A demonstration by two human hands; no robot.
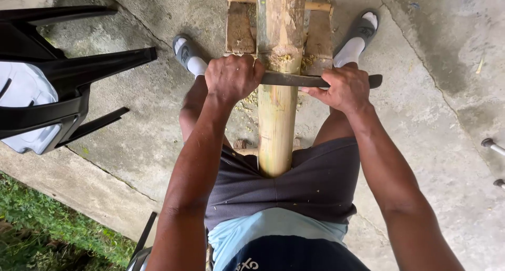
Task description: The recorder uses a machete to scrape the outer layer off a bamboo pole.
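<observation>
Here, a thick bamboo pole [277, 118] is held between the person's thighs, its far end laid across a small wooden frame [239, 26] on the concrete floor [431, 139]. A long dark blade [310, 80] is laid crosswise on the pole, gripped at one end by the left hand [233, 76], curled into a tight fist, and clasped near the other end by the right hand [344, 88], fingers wrapped over it. Pale shavings [247, 100] are scattered just beside the pole, and an upturned black plastic chair [63, 71] is seen well apart at the left.
</observation>
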